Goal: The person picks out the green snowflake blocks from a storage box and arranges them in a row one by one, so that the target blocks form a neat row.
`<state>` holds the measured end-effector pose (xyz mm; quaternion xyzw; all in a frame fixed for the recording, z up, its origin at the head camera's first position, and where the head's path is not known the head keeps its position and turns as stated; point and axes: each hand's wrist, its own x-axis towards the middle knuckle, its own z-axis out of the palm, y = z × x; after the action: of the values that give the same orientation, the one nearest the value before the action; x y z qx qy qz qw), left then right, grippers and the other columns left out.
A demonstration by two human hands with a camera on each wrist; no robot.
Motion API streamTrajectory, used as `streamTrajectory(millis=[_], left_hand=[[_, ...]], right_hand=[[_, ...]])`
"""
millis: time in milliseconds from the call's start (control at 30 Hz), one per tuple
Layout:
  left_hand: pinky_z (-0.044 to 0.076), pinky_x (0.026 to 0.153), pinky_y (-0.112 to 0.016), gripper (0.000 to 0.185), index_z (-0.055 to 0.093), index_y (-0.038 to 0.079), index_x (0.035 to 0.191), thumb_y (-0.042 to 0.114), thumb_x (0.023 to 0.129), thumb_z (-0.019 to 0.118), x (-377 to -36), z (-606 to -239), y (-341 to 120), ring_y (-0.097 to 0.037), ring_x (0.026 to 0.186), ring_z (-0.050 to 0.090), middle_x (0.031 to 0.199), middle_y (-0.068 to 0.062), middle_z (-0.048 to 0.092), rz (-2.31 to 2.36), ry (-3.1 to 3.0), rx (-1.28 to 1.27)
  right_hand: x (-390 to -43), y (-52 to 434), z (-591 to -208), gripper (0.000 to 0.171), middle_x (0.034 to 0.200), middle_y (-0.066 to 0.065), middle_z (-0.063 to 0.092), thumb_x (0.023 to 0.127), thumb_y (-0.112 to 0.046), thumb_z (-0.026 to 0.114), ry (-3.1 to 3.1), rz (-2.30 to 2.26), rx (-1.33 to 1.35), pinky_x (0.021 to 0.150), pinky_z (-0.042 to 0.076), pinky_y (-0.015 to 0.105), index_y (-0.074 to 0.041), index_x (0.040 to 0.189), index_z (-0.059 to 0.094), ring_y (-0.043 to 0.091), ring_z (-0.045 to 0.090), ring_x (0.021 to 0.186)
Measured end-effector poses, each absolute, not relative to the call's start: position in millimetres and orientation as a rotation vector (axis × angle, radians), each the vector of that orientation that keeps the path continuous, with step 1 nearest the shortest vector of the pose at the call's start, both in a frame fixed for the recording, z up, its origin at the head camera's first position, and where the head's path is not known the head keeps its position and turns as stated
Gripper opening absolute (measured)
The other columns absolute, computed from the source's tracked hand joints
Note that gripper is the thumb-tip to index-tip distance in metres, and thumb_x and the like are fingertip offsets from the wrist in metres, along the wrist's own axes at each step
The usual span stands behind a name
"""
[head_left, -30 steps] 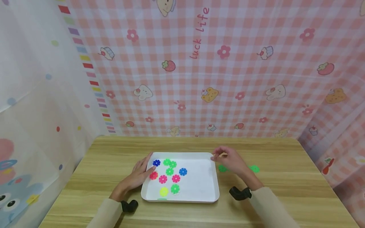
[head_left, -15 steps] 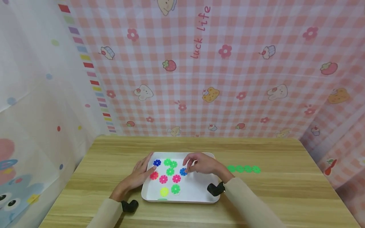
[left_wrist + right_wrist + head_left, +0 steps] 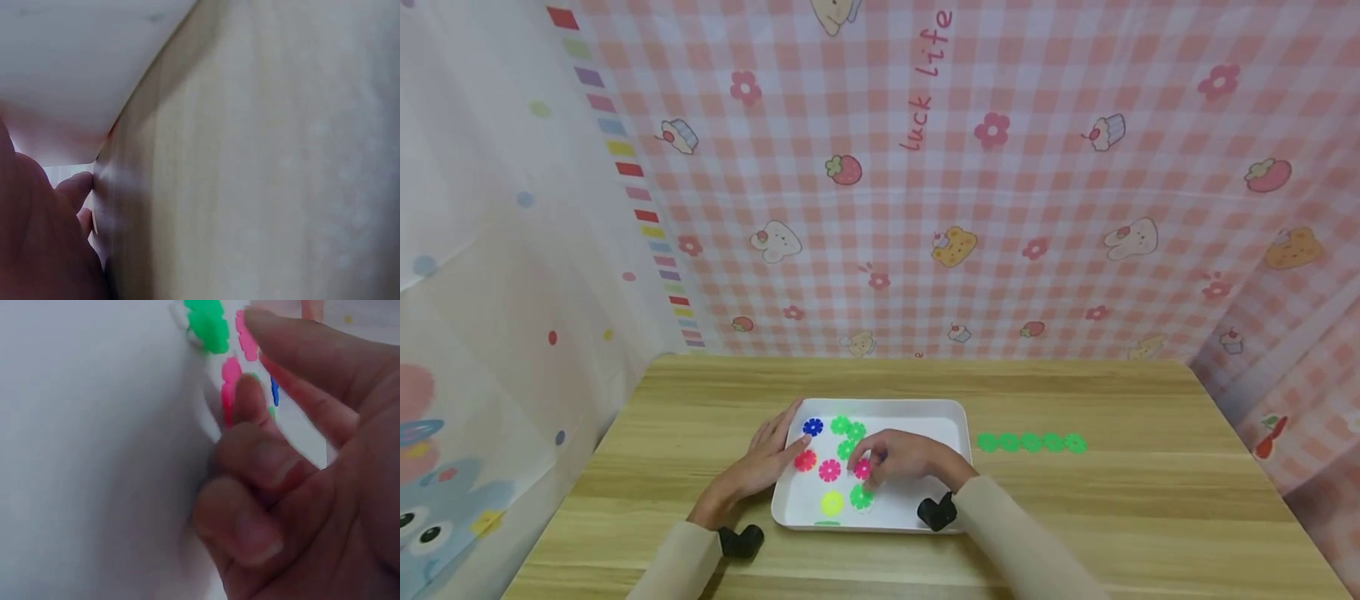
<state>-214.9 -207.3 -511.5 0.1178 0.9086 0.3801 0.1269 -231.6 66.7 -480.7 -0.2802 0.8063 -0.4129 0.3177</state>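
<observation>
**Over the tray's middle, fingers down on a pink flower disc**

Nearest the front rim of the white tray (image 3: 951,517): a sliver of green peeking over the edge, then a yellow disc (image 3: 831,503) and a green disc (image 3: 861,497) side by side. Just behind them, right hand (image 3: 904,460) curled low over the tray, thumb and fingertips closing round the pink disc (image 3: 862,468) — pinching it or only touching, cannot tell; wrist view has the pink disc (image 3: 230,384) right at the fingertips (image 3: 249,400), green beyond it. Another pink disc (image 3: 829,471) beside it, a red one (image 3: 805,460) by the left rim. Left hand (image 3: 760,463) flat and relaxed against that left rim, fingers straight, holding nothing. Farther back, green discs (image 3: 847,437) clustered and a blue disc (image 3: 812,427) near the far left corner. Off the tray, toward the table's (image 3: 1150,500) right edge, a row of green discs (image 3: 1031,442) lined up touching.
</observation>
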Motion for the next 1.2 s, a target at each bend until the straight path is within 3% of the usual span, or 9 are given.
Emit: streamTrajectory(millis=[867,1200], left_hand=[[-0.008,0.119,-0.059,0.073,0.001,0.023,0.161,0.046,0.105,0.041,-214.1,-511.2,-207.3,-0.041,0.151,0.000,0.166,-0.015,0.006,1.137,2.620,0.305],[-0.008,0.119,-0.059,0.073,0.001,0.023,0.161,0.047,0.105,0.041,-213.9,-510.9,-207.1,-0.041,0.151,0.000,0.166,-0.015,0.007,1.139,2.622,0.311]], right_hand=[[-224.5,61.9,-484.4,0.021,0.066,-0.004,0.047,0.079,-0.004,0.081,2.187,-0.990,-0.681,0.066,0.035,0.025,-0.023,0.087,0.078,0.012,0.043,0.067],[-224.8,64.1,-482.5,0.018,0.062,-0.005,0.045,0.080,-0.002,0.080,2.197,-0.983,-0.755,0.063,0.035,0.022,-0.018,0.086,0.072,0.010,0.041,0.062]])
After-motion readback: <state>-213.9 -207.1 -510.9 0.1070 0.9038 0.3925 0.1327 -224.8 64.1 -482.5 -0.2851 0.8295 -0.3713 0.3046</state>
